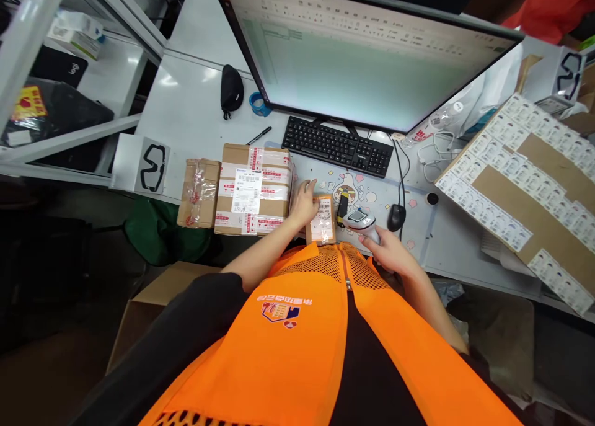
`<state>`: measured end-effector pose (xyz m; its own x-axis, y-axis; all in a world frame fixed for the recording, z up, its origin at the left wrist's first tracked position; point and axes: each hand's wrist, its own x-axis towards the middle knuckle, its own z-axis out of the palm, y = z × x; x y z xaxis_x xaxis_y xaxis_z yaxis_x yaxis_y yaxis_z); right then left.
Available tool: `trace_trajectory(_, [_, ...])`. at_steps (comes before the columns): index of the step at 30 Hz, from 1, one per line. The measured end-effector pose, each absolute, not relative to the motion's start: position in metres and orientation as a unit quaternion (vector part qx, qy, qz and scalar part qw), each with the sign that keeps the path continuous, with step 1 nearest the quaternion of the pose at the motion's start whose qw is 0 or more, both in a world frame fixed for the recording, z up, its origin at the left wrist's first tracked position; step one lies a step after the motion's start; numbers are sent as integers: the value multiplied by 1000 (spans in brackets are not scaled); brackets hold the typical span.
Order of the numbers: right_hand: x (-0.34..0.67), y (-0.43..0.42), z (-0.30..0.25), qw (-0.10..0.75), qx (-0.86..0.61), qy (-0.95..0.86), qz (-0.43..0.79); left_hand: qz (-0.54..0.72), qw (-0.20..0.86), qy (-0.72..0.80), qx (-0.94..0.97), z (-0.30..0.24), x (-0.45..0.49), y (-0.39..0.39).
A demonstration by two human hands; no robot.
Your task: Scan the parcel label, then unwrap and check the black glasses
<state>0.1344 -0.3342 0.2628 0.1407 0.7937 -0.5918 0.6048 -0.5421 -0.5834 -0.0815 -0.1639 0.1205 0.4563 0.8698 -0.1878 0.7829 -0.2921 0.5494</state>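
Note:
My left hand [305, 206] rests on a small brown parcel [322, 222] with a white label, fingers curled around its left edge, near the desk's front edge. My right hand [385, 246] grips a grey-white handheld barcode scanner [360, 221], its head pointing left toward the small parcel. A larger taped cardboard box [253, 189] with a shipping label sits just left of my left hand, and a smaller tape-wrapped box [199, 193] stands beside it further left.
A black keyboard [337, 146] and large monitor [367, 54] sit behind the parcels, a black mouse [396, 216] to the right. A cardboard sheet covered in labels [525, 190] leans at the right. A pen [259, 134], tape roll [258, 105] and black pouch [231, 90] lie at back left. An open carton [153, 302] stands below the desk.

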Motion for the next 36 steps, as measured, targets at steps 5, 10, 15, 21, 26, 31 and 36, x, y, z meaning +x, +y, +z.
trace_trajectory(5, [139,-341,258,95,-740,-472,471,120,413,560,708,94,-110,-244])
trace_trajectory(10, [139,-340,260,106,-736,-473,473,71,523,621,579,68,-120,-266])
trace_trajectory(15, [137,-335,260,120,-724,-483,478,134,493,630,585,51,-106,-251])
trace_trajectory(21, [136,-339,257,123,-730,-479,471,178,506,621,571,35,-104,-251])
trace_trajectory(26, [133,-342,258,126,-730,-476,474,215,524,612,552,31,-106,-251])
trace_trajectory(31, [129,-343,258,122,-730,-483,468,211,529,607,554,39,-109,-250])
trace_trajectory(36, [125,-342,258,135,-729,-484,464,191,520,611,566,53,-110,-244])
